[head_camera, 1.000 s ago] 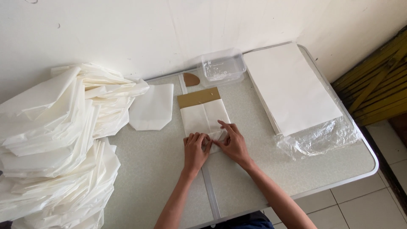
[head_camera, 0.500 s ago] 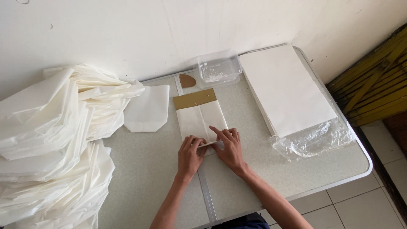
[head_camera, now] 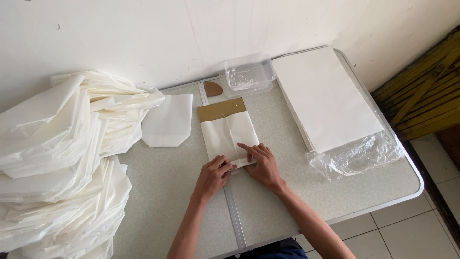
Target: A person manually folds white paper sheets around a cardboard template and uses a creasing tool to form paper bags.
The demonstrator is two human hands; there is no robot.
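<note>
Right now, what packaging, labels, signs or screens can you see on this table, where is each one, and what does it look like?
Clear plastic wrap: crinkled and torn open, under the white paper stack's near end, table's right side.
Clear plastic container: small rectangular tub at the table's back edge by the wall.
Paper bag: flat, white over a brown board, table centre; left hand and right hand press its near edge.
No labels, signs or screens visible.

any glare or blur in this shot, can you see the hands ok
Head view: soft, even daylight, sharp focus, no motion blur; left hand and right hand show clearly on the folded white paper; mild glints on the clear plastic wrap; faint shadows under the paper pile.
</note>
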